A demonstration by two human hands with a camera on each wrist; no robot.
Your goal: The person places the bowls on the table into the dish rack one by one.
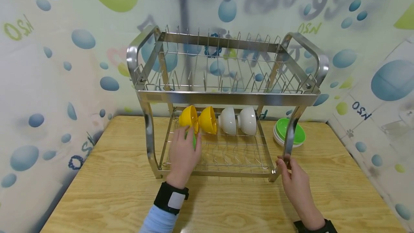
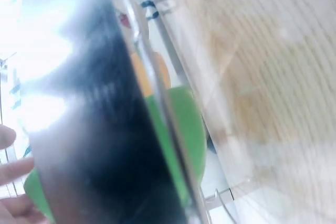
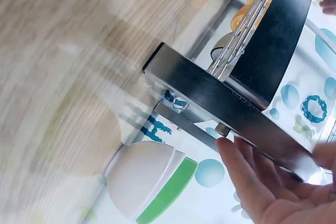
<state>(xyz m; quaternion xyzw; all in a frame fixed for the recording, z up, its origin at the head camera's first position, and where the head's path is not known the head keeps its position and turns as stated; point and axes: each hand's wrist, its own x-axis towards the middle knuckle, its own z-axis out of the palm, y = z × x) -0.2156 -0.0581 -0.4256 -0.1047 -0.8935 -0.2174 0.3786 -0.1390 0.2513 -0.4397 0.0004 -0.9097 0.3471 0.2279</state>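
A two-tier metal dish rack (image 1: 226, 99) stands on the wooden table. My left hand (image 1: 183, 150) reaches over the left part of its lower tier and holds a green bowl (image 1: 194, 141), mostly hidden behind the fingers. In the left wrist view the green bowl (image 2: 185, 129) shows behind the rack's metal bar, with fingertips at its other side. Just behind that hand, two yellow bowls (image 1: 207, 120) and two white bowls (image 1: 247, 121) stand on edge in a row. My right hand (image 1: 295, 181) grips the rack's right front leg (image 3: 210, 98).
To the right of the rack, a green bowl (image 1: 299, 132) sits inside white ones on the table (image 1: 113, 197). The upper tier (image 1: 223, 60) has upright wire dividers and high side handles. A patterned wall covering (image 1: 77, 92) rises behind and at both sides.
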